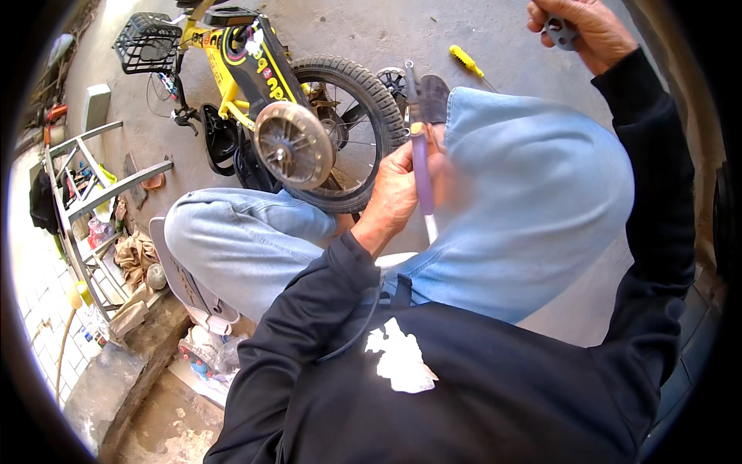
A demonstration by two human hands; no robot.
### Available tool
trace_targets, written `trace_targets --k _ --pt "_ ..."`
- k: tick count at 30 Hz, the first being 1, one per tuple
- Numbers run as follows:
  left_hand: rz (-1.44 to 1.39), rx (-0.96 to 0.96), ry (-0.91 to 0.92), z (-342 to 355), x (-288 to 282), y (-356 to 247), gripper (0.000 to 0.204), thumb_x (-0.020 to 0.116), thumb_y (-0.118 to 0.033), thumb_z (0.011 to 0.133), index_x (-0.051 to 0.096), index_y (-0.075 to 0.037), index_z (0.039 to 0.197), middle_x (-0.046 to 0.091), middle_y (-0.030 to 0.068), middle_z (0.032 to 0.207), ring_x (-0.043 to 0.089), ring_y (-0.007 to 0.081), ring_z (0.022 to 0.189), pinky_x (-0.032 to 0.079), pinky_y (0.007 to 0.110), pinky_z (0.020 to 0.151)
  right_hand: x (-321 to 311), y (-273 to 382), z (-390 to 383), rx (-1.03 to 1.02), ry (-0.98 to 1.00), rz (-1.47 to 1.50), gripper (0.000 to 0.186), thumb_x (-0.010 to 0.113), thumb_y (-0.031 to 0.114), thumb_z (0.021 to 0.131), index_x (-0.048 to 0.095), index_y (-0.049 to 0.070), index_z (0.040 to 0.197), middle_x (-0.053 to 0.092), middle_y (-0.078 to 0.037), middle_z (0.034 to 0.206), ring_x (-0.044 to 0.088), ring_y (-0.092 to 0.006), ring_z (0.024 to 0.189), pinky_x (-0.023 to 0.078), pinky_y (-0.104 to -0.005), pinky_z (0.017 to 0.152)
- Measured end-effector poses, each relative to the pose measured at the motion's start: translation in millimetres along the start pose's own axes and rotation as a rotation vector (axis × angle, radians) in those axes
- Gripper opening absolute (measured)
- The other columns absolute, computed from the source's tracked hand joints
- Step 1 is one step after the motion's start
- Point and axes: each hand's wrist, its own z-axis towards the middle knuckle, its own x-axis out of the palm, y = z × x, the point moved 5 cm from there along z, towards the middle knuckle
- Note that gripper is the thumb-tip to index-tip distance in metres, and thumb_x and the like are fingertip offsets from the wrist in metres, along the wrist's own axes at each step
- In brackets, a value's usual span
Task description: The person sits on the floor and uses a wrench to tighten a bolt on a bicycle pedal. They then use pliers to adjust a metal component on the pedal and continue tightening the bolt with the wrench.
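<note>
Fingers (400, 161) of the left hand (389, 193) wrap the purple tool (423, 178) at mid-frame, its long axis running nearly upright in the picture. Well apart, at upper right, the right hand (601, 35) grips a grey part (559, 33). The left is nearer the small wheel (290, 151), which lies up and to its left.

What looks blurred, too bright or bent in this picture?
Head view throughout: the fisheye rounds the image's dark border; glare washes out the tiles at far left; the right trouser leg looks smeared near the left hand, while the tyre looks crisper.
</note>
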Motion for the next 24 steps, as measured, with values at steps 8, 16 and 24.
trace_targets --k 8,16,24 --pt "-0.078 0.075 -0.233 70.3 -14.4 -13.9 0.017 0.065 -0.014 0.086 0.062 -0.006 0.101 0.062 -0.0002 0.086 0.055 0.0060 0.070 0.045 0.020 0.060 50.2 -156.6 34.5 0.277 0.505 0.134 0.037 0.059 0.029 0.090 0.058 0.001 0.115 0.063 -0.005 0.085 0.060 -0.0095 0.069 0.048 -0.0212 0.055" --pt "-0.045 0.111 -0.400 87.3 -17.1 -14.9 0.020 0.063 -0.013 0.088 0.060 -0.001 0.103 0.063 0.0042 0.083 0.058 0.0085 0.067 0.047 0.021 0.059 86.9 -195.1 41.5 0.363 0.719 0.267 0.045 0.069 0.034 0.081 0.057 -0.001 0.106 0.062 -0.005 0.079 0.055 -0.0067 0.060 0.045 -0.0180 0.054" --pt "0.066 0.221 -0.450 83.6 -25.8 -30.6 0.023 0.059 -0.005 0.089 0.056 0.004 0.109 0.064 0.0097 0.076 0.058 0.0100 0.057 0.048 0.019 0.053 100.9 -194.8 37.9 0.542 0.778 0.450 0.030 0.070 0.019 0.080 0.059 0.000 0.100 0.061 -0.004 0.071 0.054 -0.0070 0.057 0.043 -0.0177 0.053"
